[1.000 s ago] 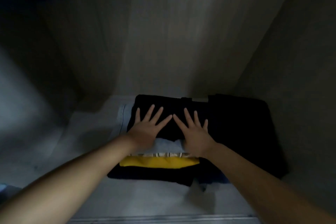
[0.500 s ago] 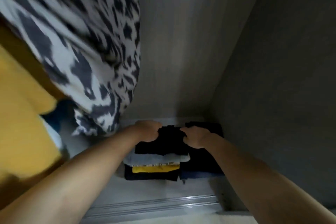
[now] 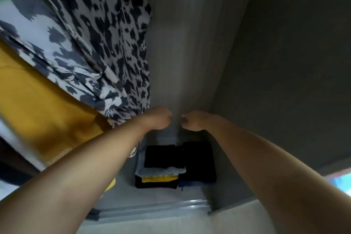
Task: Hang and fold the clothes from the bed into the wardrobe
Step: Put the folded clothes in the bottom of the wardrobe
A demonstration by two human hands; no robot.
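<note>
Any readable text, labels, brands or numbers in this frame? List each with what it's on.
None readable.
Folded stack on the wardrobe floor: no print or tag legible; a striped band at the edge of a pale layer is too blurred to tell whether it is lettering.
Black-and-white patterned garment: blotch pattern only, no words.
Mustard garment: plain, motion-blurred.

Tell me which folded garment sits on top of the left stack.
The black folded garment tops the left stack; beneath it lie a pale grey layer, then a yellow one, then another black piece.
</note>
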